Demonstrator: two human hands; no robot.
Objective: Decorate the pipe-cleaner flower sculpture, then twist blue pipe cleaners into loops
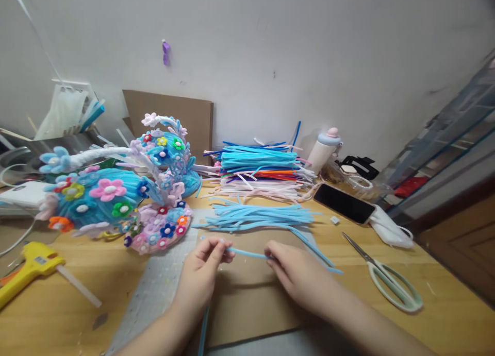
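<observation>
A light blue pipe cleaner [249, 253] is stretched level between my two hands above a brown cardboard sheet [247, 304]. My left hand [204, 266] pinches one end between thumb and fingers. My right hand [292, 268] has its fingers closed on the other end. Just beyond my hands lies a loose bundle of light blue pipe cleaners [259, 214], a few of them straying to the right. Another blue strand [203, 330] hangs or lies below my left wrist; which one I cannot tell.
Flower-covered pipe cleaner crafts [104, 191] stand left. A yellow glue gun [38, 266] lies at the left edge. Stacked colored pipe cleaners [263, 165] are at the back. Scissors [394, 284], a phone [344, 203] and a white bottle [324, 150] are on the right.
</observation>
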